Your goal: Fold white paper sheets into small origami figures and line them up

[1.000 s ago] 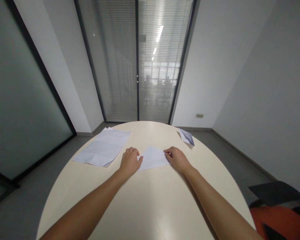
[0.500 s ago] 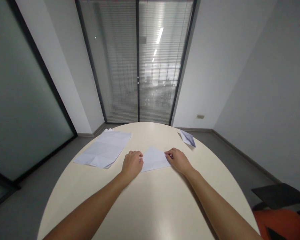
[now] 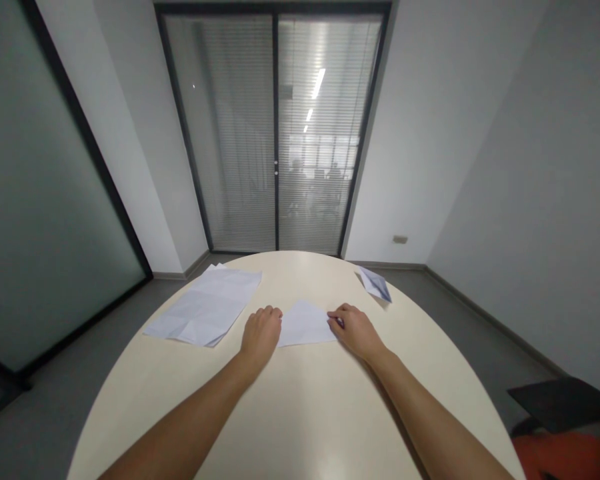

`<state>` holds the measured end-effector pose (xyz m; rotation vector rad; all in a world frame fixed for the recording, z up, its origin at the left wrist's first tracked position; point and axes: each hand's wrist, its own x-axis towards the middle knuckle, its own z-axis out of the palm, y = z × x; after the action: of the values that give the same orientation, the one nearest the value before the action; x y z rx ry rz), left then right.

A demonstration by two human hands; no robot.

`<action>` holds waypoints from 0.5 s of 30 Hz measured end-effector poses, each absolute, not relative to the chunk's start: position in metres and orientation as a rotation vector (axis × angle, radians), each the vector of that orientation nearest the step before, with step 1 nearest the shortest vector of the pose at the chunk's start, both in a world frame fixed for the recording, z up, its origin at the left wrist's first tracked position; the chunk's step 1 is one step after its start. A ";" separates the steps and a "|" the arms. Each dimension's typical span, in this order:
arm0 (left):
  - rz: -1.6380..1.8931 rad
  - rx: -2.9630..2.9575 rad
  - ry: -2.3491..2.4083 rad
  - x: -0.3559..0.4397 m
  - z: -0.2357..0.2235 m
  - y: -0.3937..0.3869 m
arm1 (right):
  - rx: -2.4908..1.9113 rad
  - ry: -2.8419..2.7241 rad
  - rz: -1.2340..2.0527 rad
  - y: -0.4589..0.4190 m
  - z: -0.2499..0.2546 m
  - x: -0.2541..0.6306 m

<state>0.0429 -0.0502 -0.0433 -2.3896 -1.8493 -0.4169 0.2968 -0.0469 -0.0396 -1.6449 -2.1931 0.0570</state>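
A small folded white paper (image 3: 304,324) lies flat on the round cream table (image 3: 300,407) between both hands. My left hand (image 3: 260,334) rests at its left edge with fingers curled under, knuckles up, touching the sheet. At the paper's right edge, my right hand (image 3: 355,329) has its fingers curled and the fingertips pressed on the sheet. Neither hand lifts the paper.
A stack of creased white sheets (image 3: 206,305) lies on the table's far left. A small folded paper piece (image 3: 375,283) sits near the far right edge. A glass door with blinds (image 3: 275,133) stands behind the table. A dark and orange chair (image 3: 565,427) is at lower right.
My left hand's thumb has tucked in and its fingers have curled closed at the paper's left edge. The view has tilted slightly, and the right hand has barely shifted.
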 end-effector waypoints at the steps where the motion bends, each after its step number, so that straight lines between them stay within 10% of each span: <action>1: -0.400 -2.379 -1.850 0.043 -0.044 -0.049 | -1.645 -2.202 0.051 -0.048 -0.039 0.296; 15: -0.410 -2.424 -1.781 0.041 -0.041 -0.056 | -1.721 -2.258 -0.041 -0.057 -0.028 0.283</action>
<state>0.0414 -0.0560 -0.0407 -2.4242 -1.7812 -0.4099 0.2829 -0.0573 -0.0283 -1.7210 -2.2583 -0.0408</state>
